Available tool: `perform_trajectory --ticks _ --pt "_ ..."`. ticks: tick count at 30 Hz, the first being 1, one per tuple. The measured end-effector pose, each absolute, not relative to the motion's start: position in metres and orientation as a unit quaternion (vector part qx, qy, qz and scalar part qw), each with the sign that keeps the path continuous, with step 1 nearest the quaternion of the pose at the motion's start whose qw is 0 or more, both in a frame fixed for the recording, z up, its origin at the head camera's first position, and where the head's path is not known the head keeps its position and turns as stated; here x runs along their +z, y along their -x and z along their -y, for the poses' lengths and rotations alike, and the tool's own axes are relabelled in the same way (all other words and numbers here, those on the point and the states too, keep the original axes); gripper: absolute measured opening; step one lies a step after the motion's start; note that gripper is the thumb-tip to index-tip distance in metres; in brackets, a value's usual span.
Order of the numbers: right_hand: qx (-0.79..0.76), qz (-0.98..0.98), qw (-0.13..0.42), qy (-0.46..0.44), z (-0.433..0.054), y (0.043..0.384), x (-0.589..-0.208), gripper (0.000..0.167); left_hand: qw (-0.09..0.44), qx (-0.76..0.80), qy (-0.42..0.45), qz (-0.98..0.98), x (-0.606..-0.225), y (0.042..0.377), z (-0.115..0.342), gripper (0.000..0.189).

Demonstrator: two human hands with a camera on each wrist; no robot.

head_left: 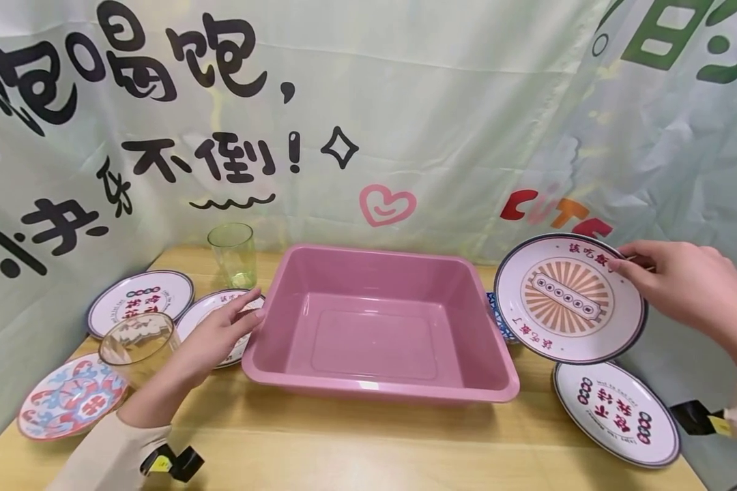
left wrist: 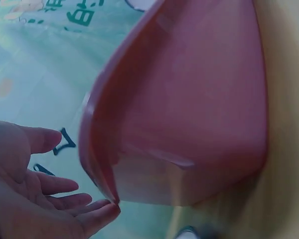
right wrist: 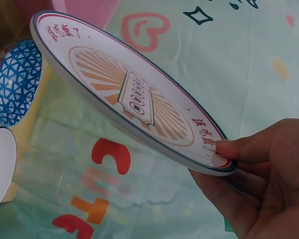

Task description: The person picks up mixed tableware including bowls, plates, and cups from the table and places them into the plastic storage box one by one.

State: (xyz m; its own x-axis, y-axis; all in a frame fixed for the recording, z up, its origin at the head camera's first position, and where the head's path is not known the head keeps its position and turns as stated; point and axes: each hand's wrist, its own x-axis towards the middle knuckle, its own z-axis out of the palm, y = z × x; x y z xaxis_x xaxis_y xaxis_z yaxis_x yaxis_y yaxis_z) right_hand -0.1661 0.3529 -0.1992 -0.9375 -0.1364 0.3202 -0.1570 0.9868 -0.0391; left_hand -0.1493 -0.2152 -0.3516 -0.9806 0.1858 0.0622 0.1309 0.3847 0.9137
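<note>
A pink plastic basin [head_left: 381, 392] sits on the wooden table, with nothing inside it. Up and to its right, my right hand [head_left: 690, 290] pinches the edge of a white plate [head_left: 568, 300] with a dark rim and an orange sunburst; thumb on the face, fingers underneath. The right wrist view shows this plate [right wrist: 124, 94] tilted in the air. My left hand [head_left: 218, 334] is at the basin's left rim with fingers extended. In the left wrist view a fingertip of that hand [left wrist: 45, 199] seems to touch the rim [left wrist: 87, 144].
At left are two white plates [head_left: 117, 293] [head_left: 190, 317], an amber glass [head_left: 138, 348], a floral dish [head_left: 76, 399] and a green glass [head_left: 233, 256]. Another white plate [head_left: 617, 416] lies at right, and a blue patterned bowl [right wrist: 20, 82] behind. A printed cloth [head_left: 442, 136] hangs around the table.
</note>
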Motion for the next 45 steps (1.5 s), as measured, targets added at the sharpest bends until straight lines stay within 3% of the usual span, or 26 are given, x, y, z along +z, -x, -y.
perform_trajectory --ticks 7,29,45 --pt "0.051 0.980 0.163 -0.097 -0.334 0.176 -0.192 0.030 -0.002 0.498 -0.114 -0.860 -0.332 0.152 0.206 0.063" --pt "0.182 0.969 0.127 -0.111 -0.283 0.209 -0.193 0.043 0.056 0.601 -0.168 -0.779 -0.275 0.196 0.160 0.062" --pt "0.352 0.931 0.030 -0.089 -0.241 0.234 -0.208 0.050 0.088 0.651 -0.153 -0.738 -0.263 0.233 0.136 0.052"
